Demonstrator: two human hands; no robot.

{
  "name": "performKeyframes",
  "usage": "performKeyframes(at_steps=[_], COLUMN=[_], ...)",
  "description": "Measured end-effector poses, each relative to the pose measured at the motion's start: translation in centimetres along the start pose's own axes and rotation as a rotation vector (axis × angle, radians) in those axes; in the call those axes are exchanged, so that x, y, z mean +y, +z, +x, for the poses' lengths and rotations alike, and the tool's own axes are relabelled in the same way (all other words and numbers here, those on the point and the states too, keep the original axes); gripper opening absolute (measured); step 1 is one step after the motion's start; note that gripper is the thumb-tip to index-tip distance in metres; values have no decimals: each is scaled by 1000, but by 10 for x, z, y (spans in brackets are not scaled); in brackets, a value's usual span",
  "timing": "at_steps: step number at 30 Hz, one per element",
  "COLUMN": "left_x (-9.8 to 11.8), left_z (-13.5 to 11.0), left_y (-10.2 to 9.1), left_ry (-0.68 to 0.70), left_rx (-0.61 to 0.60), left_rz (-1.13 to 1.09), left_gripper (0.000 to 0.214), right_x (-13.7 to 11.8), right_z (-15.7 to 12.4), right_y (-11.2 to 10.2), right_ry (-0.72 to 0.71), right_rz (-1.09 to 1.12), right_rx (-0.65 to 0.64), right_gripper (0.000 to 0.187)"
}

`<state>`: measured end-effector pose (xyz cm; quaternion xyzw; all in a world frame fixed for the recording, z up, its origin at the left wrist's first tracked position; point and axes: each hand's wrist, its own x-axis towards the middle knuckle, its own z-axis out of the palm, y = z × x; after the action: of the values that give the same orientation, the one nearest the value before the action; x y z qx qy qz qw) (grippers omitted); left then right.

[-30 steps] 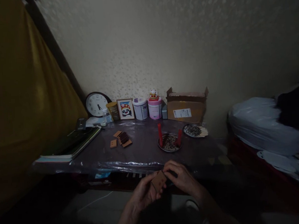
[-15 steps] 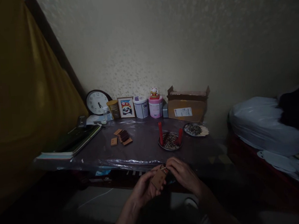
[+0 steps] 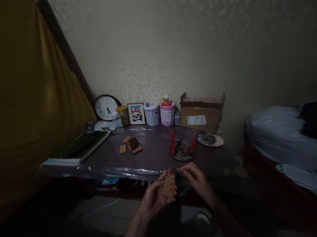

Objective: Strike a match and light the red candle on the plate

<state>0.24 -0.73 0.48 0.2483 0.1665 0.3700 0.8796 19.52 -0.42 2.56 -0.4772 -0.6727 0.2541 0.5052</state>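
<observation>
My left hand (image 3: 152, 199) is closed round a small brown matchbox (image 3: 169, 185), held upright in front of the table edge, its drawer pushed up so red match heads show at the top. Just right of it, my right hand (image 3: 197, 178) pinches a single match (image 3: 179, 171) drawn out of the box. Beyond my hands, on the dark table (image 3: 150, 158), a round metal dish (image 3: 181, 151) holds two red candles (image 3: 172, 142), one upright and one leaning.
Loose matchboxes (image 3: 130, 145) lie mid-table; a second plate of matchsticks (image 3: 209, 139) sits at the right. Along the wall stand a clock (image 3: 106, 107), a framed picture (image 3: 136, 113), tins and a cardboard box (image 3: 201, 114). Books (image 3: 77, 150) lie left, a bag-covered bundle (image 3: 283, 132) right.
The matchbox drawer has been slid open and my right hand has pulled a match out, moving slightly up and to the right. The box is now held more upright.
</observation>
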Motion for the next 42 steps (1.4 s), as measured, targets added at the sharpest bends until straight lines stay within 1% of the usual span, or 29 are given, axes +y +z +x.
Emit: performKeyframes(at_steps=[3, 8, 11, 17, 20, 25, 28, 30, 35, 42], left_x=[0, 1, 1, 2, 1, -1, -3, -5, -7, -8], left_z=[1, 1, 0, -2, -1, 2, 4, 4, 5, 4], left_y=[0, 4, 7, 9, 8, 6, 6, 6, 3, 4], left_ry=[21, 45, 52, 111, 105, 110, 91, 77, 59, 52], left_rx=[-18, -14, -15, -14, -28, -19, -14, -13, -18, -21], left_rz=[-11, -2, -11, -54, -56, -44, -37, -28, 2, 57], left_gripper=[51, 46, 44, 44, 43, 41, 38, 38, 39, 40], right_x=[3, 2, -2, -6, -5, -5, -6, -6, -6, -6], right_z=[-1, -2, -2, -2, -2, -3, -5, -6, -9, -10], right_y=[1, 4, 4, 4, 4, 7, 9, 11, 12, 11], right_ry=[82, 219, 237, 224, 171, -37, -137, -179, -222, -226], right_rz=[68, 198, 226, 227, 182, 4, -118, -186, -273, -303], right_rx=[-1, -14, -17, -36, -49, 10, 10, 3, -9, -46], right_gripper=[14, 13, 14, 16, 18, 16, 15, 16, 18, 20])
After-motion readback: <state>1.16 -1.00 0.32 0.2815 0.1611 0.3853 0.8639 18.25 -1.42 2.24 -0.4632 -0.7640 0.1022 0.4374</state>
